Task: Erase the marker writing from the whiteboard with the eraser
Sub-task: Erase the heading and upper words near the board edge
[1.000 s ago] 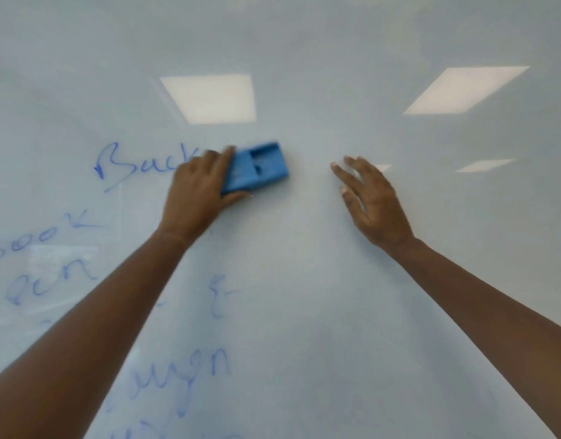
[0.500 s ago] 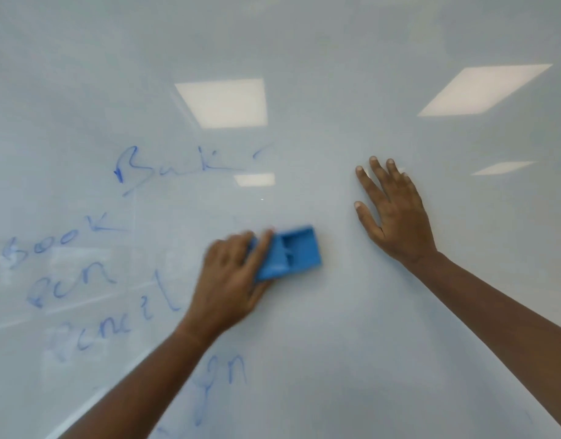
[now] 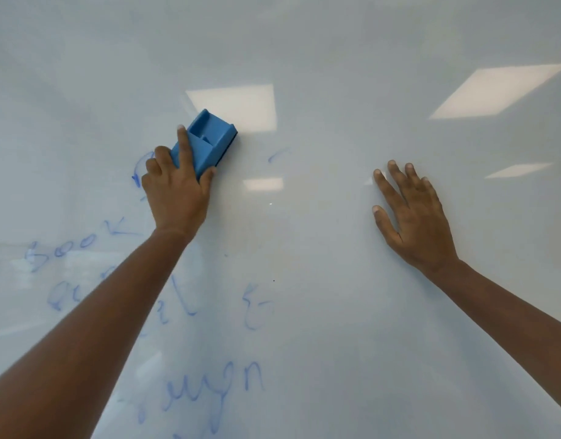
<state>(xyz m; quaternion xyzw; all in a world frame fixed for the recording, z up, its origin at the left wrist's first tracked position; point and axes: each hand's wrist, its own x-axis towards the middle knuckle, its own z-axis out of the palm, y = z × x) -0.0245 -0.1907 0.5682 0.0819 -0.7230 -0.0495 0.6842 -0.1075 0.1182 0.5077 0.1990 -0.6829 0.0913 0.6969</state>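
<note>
A glossy whiteboard point(image 3: 320, 280) fills the view. My left hand point(image 3: 176, 191) grips a blue plastic eraser point(image 3: 209, 142) and presses it on the board at the upper left, tilted up to the right, over the top word of the blue marker writing point(image 3: 82, 242). That word is mostly hidden by my hand; a short stroke point(image 3: 277, 153) of it shows to the right. More blue words run down the left and lower middle, partly behind my left forearm. My right hand point(image 3: 412, 217) lies flat on the board at the right, fingers spread, holding nothing.
Bright reflections of ceiling light panels point(image 3: 494, 90) lie on the upper board. The right half of the board carries no writing. No board edge or tray is in view.
My left hand swept the eraser down to the middle of the board, then back up and left onto the top word. Most of that word's letters are now gone or covered. My right hand stayed flat.
</note>
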